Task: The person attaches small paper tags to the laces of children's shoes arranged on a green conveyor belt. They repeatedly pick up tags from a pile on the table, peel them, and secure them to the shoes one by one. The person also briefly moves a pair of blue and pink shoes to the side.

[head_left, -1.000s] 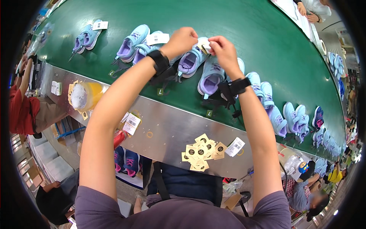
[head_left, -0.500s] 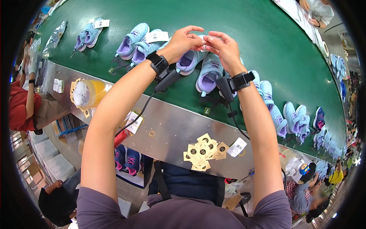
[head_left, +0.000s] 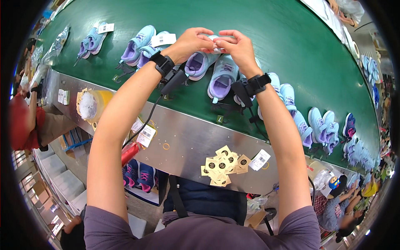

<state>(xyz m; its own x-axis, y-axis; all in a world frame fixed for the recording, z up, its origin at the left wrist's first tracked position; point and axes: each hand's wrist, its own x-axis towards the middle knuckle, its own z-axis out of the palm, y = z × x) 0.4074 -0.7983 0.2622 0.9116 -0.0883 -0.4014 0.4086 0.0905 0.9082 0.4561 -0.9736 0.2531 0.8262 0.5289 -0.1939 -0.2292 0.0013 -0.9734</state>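
My left hand (head_left: pixel 192 45) and my right hand (head_left: pixel 238 49) meet over the green belt, fingertips pinched together around something small and whitish that I cannot make out. Beneath them stand light blue shoes with lilac linings: one shoe (head_left: pixel 196 65) under the left hand, another shoe (head_left: pixel 222 78) below the right hand. Their toes are partly hidden by my hands. Left of my wrist a similar pair (head_left: pixel 138 46) carries a white tag (head_left: pixel 163 39). Each wrist wears a black strap with a small device and cable.
The green belt (head_left: pixel 250 16) carries more shoes, including a tagged pair (head_left: pixel 92 41) at left and several light blue ones (head_left: pixel 318 127) at right. On the metal ledge (head_left: pixel 183 143) lie tan cards (head_left: pixel 223 165), white tags (head_left: pixel 259 160) and a yellow tub (head_left: pixel 103 102). Other people work at both sides.
The shoes near my hands have shifted a little left along the belt, and both hands have moved left with them. My fingertips stay together.
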